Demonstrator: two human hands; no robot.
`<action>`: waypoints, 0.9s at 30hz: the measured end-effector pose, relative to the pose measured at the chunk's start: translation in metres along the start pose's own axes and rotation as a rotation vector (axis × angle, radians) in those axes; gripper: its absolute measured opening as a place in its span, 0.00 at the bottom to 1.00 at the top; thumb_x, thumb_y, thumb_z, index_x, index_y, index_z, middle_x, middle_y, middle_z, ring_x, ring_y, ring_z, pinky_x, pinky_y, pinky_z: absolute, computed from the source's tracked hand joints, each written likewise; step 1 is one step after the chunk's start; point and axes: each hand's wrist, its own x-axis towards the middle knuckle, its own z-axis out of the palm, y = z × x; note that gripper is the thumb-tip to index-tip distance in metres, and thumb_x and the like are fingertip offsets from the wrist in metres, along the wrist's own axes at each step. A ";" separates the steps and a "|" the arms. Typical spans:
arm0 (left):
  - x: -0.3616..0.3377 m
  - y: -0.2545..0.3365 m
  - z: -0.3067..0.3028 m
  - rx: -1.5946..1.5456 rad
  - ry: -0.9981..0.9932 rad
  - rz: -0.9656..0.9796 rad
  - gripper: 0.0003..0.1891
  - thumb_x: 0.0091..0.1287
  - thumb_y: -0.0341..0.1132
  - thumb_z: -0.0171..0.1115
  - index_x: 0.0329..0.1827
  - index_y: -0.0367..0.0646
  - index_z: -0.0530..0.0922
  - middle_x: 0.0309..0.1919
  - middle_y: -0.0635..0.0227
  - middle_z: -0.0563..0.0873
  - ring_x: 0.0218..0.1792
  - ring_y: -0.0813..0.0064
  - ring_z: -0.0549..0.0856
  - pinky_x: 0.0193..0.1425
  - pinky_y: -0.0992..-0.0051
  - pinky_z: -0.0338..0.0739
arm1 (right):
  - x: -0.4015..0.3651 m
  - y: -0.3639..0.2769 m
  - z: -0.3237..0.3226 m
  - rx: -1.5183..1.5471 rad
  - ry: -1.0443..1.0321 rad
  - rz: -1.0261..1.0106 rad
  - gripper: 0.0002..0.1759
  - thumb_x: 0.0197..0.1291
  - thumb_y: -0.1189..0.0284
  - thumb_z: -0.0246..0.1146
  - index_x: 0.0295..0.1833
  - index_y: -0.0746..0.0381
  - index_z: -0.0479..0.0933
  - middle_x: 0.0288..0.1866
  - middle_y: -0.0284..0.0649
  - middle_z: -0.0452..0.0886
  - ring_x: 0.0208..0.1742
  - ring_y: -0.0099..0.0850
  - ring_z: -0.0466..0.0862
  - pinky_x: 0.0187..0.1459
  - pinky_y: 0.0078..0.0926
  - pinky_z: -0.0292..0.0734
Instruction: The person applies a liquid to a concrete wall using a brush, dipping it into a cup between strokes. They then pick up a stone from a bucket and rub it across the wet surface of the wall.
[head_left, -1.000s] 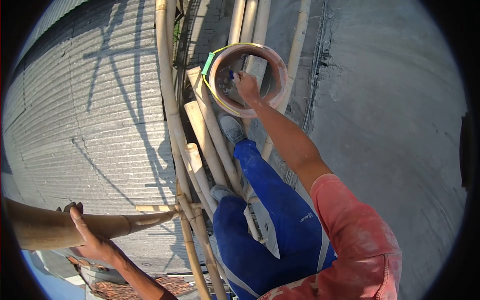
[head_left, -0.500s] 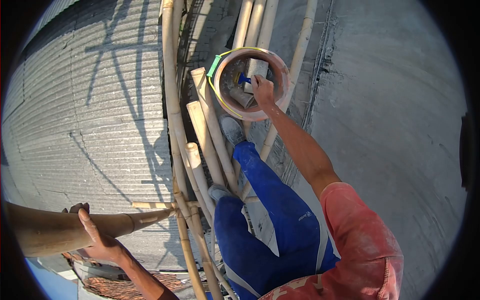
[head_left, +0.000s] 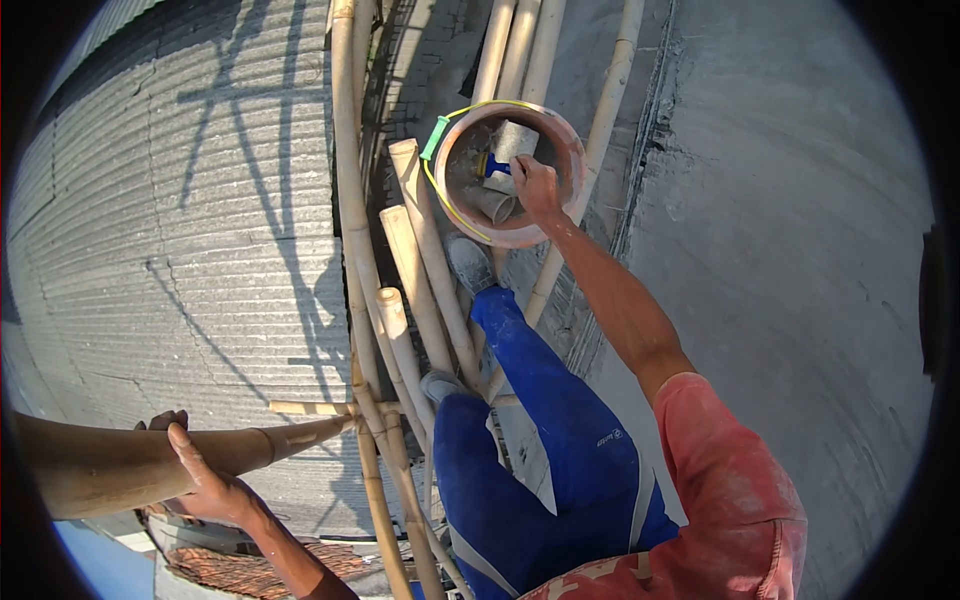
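Note:
My left hand (head_left: 205, 485) is wrapped round a thick bamboo pole (head_left: 110, 462) at the lower left. Over a round reddish bucket (head_left: 572, 165), my right hand (head_left: 538, 185) grips a small blue-handled tool (head_left: 495, 167) with a yellowish end. Inside the bucket lie a pale roller-shaped piece (head_left: 513, 143) and a grey cup-like piece (head_left: 500, 207), both partly hidden. The bucket's yellow wire handle, with a green grip (head_left: 434, 138), rests against its left side.
Bamboo poles (head_left: 415, 265) run under my feet and the bucket. A corrugated roof (head_left: 230, 230) lies to the left, below the poles. On the right is a smooth grey wall surface (head_left: 770, 280). Roof tiles (head_left: 225, 570) show at the bottom left.
My right hand and the blue tool have shifted slightly right and down in the view. The bucket and poles also appear slightly further right. My left hand keeps its hold.

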 end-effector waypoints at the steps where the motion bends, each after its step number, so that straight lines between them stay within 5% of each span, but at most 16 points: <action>1: 0.000 -0.001 0.000 0.009 0.007 0.006 0.14 0.65 0.34 0.61 0.40 0.27 0.76 0.38 0.57 0.79 0.39 0.65 0.80 0.49 0.67 0.76 | -0.003 -0.001 0.002 0.002 0.000 0.007 0.10 0.62 0.68 0.58 0.36 0.65 0.78 0.27 0.55 0.79 0.33 0.51 0.82 0.34 0.41 0.76; 4: 0.002 -0.001 -0.003 0.021 0.004 0.012 0.14 0.65 0.35 0.61 0.41 0.27 0.76 0.38 0.56 0.79 0.40 0.65 0.80 0.49 0.66 0.76 | -0.004 -0.007 0.010 -0.089 -0.023 0.035 0.10 0.63 0.68 0.57 0.36 0.63 0.79 0.28 0.53 0.80 0.33 0.52 0.82 0.34 0.42 0.77; 6: 0.001 -0.001 -0.005 0.028 -0.022 0.012 0.15 0.65 0.35 0.62 0.42 0.27 0.75 0.38 0.56 0.80 0.41 0.65 0.80 0.50 0.66 0.76 | -0.017 -0.010 0.017 0.117 0.053 0.073 0.11 0.64 0.66 0.56 0.39 0.62 0.78 0.30 0.53 0.80 0.34 0.52 0.82 0.35 0.42 0.77; 8: 0.000 -0.002 -0.005 0.013 0.002 -0.016 0.17 0.64 0.36 0.63 0.44 0.27 0.75 0.39 0.56 0.80 0.41 0.65 0.80 0.51 0.65 0.76 | -0.020 -0.004 0.022 0.208 -0.009 0.218 0.13 0.65 0.64 0.55 0.45 0.61 0.78 0.39 0.54 0.80 0.42 0.51 0.81 0.44 0.43 0.75; 11: 0.000 -0.004 -0.009 -0.026 0.010 -0.030 0.18 0.64 0.36 0.63 0.48 0.28 0.74 0.42 0.56 0.79 0.43 0.65 0.79 0.52 0.66 0.76 | -0.024 0.013 0.031 -0.061 -0.171 0.314 0.20 0.65 0.59 0.56 0.54 0.62 0.74 0.48 0.55 0.78 0.50 0.51 0.78 0.53 0.41 0.71; 13: 0.001 -0.002 -0.009 -0.062 -0.005 -0.013 0.18 0.64 0.36 0.63 0.49 0.29 0.74 0.44 0.59 0.79 0.45 0.67 0.78 0.53 0.67 0.75 | -0.013 0.027 0.045 -0.133 0.265 0.504 0.34 0.59 0.52 0.62 0.61 0.68 0.68 0.55 0.55 0.76 0.56 0.50 0.76 0.59 0.37 0.69; 14: 0.002 -0.001 -0.012 -0.038 -0.025 -0.007 0.19 0.64 0.38 0.63 0.49 0.30 0.74 0.43 0.60 0.79 0.45 0.67 0.79 0.53 0.68 0.73 | -0.003 0.042 0.055 -0.133 0.265 0.512 0.34 0.59 0.52 0.62 0.61 0.68 0.68 0.55 0.55 0.76 0.56 0.50 0.76 0.59 0.37 0.69; 16: 0.001 0.002 -0.011 0.001 0.051 -0.048 0.20 0.64 0.39 0.63 0.49 0.30 0.74 0.42 0.60 0.79 0.44 0.67 0.79 0.54 0.68 0.72 | 0.016 0.068 0.070 0.297 0.093 0.877 0.48 0.48 0.48 0.70 0.64 0.74 0.63 0.57 0.55 0.75 0.56 0.47 0.77 0.59 0.34 0.70; 19: -0.001 0.008 -0.009 -0.021 0.077 -0.053 0.22 0.64 0.40 0.63 0.52 0.30 0.72 0.42 0.59 0.79 0.44 0.67 0.79 0.54 0.68 0.71 | 0.021 0.057 0.051 0.649 -0.216 0.762 0.56 0.42 0.46 0.73 0.65 0.77 0.60 0.59 0.58 0.72 0.60 0.44 0.75 0.60 0.34 0.69; 27: -0.003 0.007 -0.007 0.015 0.068 -0.069 0.26 0.64 0.42 0.62 0.56 0.28 0.69 0.41 0.59 0.79 0.43 0.67 0.78 0.54 0.65 0.71 | 0.027 0.077 0.056 0.367 -0.060 0.724 0.53 0.43 0.48 0.73 0.63 0.76 0.62 0.59 0.57 0.73 0.58 0.46 0.77 0.58 0.34 0.70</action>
